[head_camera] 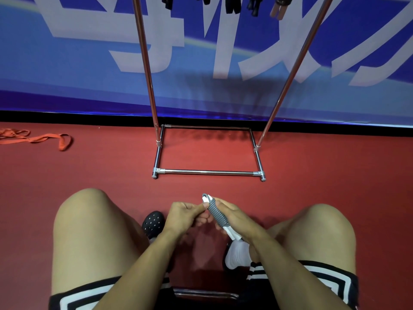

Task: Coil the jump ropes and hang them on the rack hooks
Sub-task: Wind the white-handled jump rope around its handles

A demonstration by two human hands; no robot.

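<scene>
I sit facing a chrome rack (210, 172) that stands on the red floor against a blue banner wall. Between my knees I hold a jump rope (217, 214): grey cord wound tightly around its white handles. My right hand (232, 217) grips the bundle from the right side. My left hand (185, 217) pinches the grey cord near the top of the winding with thumb and fingers. At the top edge, several dark ropes (230, 5) and a tan-handled one (279, 8) hang from the rack; the hooks themselves are out of view.
An orange strap (44, 139) lies loose on the floor at the far left near the wall. The rack's two uprights (147, 70) slant up from its rectangular base. My knees flank my hands, and my feet rest on the floor below them.
</scene>
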